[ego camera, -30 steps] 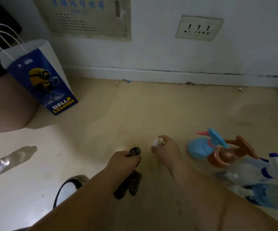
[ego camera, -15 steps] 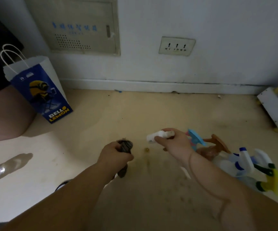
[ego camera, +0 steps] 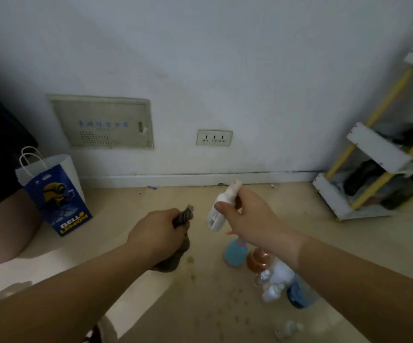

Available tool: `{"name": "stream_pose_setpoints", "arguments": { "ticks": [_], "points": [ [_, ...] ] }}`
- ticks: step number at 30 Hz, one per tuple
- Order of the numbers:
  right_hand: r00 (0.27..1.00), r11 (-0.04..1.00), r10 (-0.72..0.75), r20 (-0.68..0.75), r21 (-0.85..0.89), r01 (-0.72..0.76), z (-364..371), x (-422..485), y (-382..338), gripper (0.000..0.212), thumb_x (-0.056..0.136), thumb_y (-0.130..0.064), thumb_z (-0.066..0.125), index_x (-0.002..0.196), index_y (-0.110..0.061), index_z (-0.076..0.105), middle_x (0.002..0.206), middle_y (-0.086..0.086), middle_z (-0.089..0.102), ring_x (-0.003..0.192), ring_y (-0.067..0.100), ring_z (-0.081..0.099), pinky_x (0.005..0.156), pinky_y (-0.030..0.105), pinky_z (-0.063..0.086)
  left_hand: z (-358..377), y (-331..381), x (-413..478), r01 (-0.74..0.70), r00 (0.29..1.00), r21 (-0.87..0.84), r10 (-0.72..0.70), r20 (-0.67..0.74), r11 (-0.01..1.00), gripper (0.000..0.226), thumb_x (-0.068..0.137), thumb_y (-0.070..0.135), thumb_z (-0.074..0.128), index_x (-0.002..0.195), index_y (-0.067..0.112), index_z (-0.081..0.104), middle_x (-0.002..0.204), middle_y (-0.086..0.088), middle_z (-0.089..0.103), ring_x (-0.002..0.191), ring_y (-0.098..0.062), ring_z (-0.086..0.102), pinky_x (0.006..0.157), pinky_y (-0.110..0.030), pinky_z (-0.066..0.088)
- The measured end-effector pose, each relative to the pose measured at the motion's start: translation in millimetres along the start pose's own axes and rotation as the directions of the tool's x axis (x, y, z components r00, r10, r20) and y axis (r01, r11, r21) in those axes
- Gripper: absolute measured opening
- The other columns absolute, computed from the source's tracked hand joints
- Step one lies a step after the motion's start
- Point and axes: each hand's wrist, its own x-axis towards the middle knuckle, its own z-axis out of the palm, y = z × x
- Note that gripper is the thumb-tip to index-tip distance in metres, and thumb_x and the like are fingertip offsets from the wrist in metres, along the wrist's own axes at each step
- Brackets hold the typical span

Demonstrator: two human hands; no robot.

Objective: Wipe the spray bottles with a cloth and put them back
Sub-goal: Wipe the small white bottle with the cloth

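Observation:
My right hand (ego camera: 248, 216) grips a small white spray bottle (ego camera: 219, 211), raised above the floor with its nozzle tilted up and away. My left hand (ego camera: 156, 233) holds a dark grey cloth (ego camera: 179, 240) that bunches out above and hangs below the fist, a short gap left of the bottle. Under my right forearm on the floor stand a light blue bottle (ego camera: 235, 252), a clear orange-pink bottle (ego camera: 258, 259) and a cluster of white and blue spray bottles (ego camera: 282, 280), partly hidden by the arm.
A blue and white paper bag (ego camera: 54, 194) stands by the wall at left, beside someone's bare leg (ego camera: 4, 226). A white and yellow shelf rack (ego camera: 379, 169) holding dark items stands at right. A wall socket (ego camera: 214, 137) and a panel (ego camera: 104, 122) sit above the skirting board.
My right hand has lifted the white bottle from near the floor up and away. The left hand with the cloth rose too. The view has tilted upward, showing more wall and the rack.

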Motion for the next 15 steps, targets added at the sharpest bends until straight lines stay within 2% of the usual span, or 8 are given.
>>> {"name": "stream_pose_setpoints", "arguments": {
  "ticks": [3, 5, 7, 8, 11, 13, 15],
  "points": [
    [0.999, 1.000, -0.025, -0.024, 0.015, 0.025, -21.4, -27.7, -22.7, 0.021, 0.094, -0.047, 0.066, 0.105, -0.029, 0.062, 0.099, -0.014, 0.065, 0.092, 0.005, 0.064, 0.075, 0.018, 0.051, -28.8, 20.0, -11.5, 0.049, 0.998, -0.233, -0.040, 0.044, 0.971, 0.019, 0.097, 0.042, 0.065, 0.099, 0.023, 0.064, 0.095, -0.003, 0.066, 0.087, -0.017, 0.064, 0.085, -0.038, 0.056],
    [0.999, 0.999, -0.037, -0.017, 0.017, 0.038, -28.7, -41.7, -29.4, 0.024, 0.095, -0.047, 0.065, 0.111, -0.029, 0.064, 0.103, -0.017, 0.066, 0.097, 0.000, 0.063, 0.078, 0.014, 0.048, -42.6, 33.7, -19.8, 0.131, 0.989, -0.424, -0.088, 0.119, 0.896, 0.031, 0.087, 0.042, 0.078, 0.103, 0.018, 0.066, 0.100, -0.008, 0.068, 0.092, -0.021, 0.066, 0.089, -0.039, 0.057],
    [0.999, 0.999, -0.043, -0.017, 0.015, 0.044, -28.1, -50.8, -29.5, 0.019, 0.100, -0.043, 0.058, 0.112, -0.030, 0.059, 0.105, -0.016, 0.065, 0.098, -0.001, 0.063, 0.080, 0.013, 0.049, -49.6, 42.8, -25.7, 0.197, 0.978, -0.563, -0.118, 0.174, 0.802, 0.040, 0.078, 0.040, 0.088, 0.106, 0.017, 0.069, 0.103, -0.010, 0.072, 0.096, -0.026, 0.069, 0.094, -0.044, 0.058],
    [0.999, 0.999, -0.041, -0.007, 0.014, 0.041, -25.9, -54.4, -28.6, 0.016, 0.102, -0.041, 0.055, 0.112, -0.030, 0.056, 0.105, -0.014, 0.065, 0.096, 0.001, 0.064, 0.081, 0.016, 0.051, -51.1, 46.4, -28.0, 0.217, 0.974, -0.618, -0.125, 0.189, 0.756, 0.042, 0.076, 0.038, 0.089, 0.107, 0.017, 0.070, 0.104, -0.010, 0.073, 0.098, -0.028, 0.071, 0.096, -0.047, 0.058],
    [0.992, 0.988, -0.110, 0.064, -0.098, 0.116, -21.2, -53.7, -25.4, 0.012, 0.103, -0.043, 0.050, 0.101, -0.030, 0.052, 0.099, -0.008, 0.063, 0.091, 0.013, 0.063, 0.086, 0.041, 0.055, -49.0, 54.1, -29.9, 0.225, 0.974, -0.752, -0.135, 0.180, 0.620, 0.030, 0.083, 0.026, 0.083, 0.108, 0.016, 0.070, 0.104, -0.014, 0.076, 0.097, -0.031, 0.074, 0.095, -0.051, 0.059],
    [0.981, 0.969, -0.155, 0.115, -0.175, 0.174, -19.4, -47.2, -24.6, 0.018, 0.101, -0.044, 0.052, 0.090, -0.030, 0.049, 0.091, -0.006, 0.060, 0.085, 0.015, 0.060, 0.082, 0.045, 0.053, -47.7, 60.2, -30.4, 0.197, 0.980, -0.799, -0.132, 0.148, 0.568, 0.020, 0.088, 0.017, 0.077, 0.107, 0.014, 0.070, 0.104, -0.015, 0.076, 0.096, -0.032, 0.074, 0.093, -0.050, 0.060],
    [0.978, 0.965, -0.148, 0.145, -0.197, 0.175, -18.4, -40.1, -19.8, 0.019, 0.100, -0.043, 0.053, 0.089, -0.029, 0.048, 0.089, -0.006, 0.058, 0.082, 0.015, 0.057, 0.079, 0.044, 0.052, -48.1, 66.6, -30.9, 0.158, 0.987, -0.818, -0.118, 0.111, 0.553, 0.015, 0.089, 0.016, 0.074, 0.104, 0.016, 0.070, 0.103, -0.014, 0.076, 0.096, -0.032, 0.074, 0.091, -0.052, 0.061]
  ]
}}
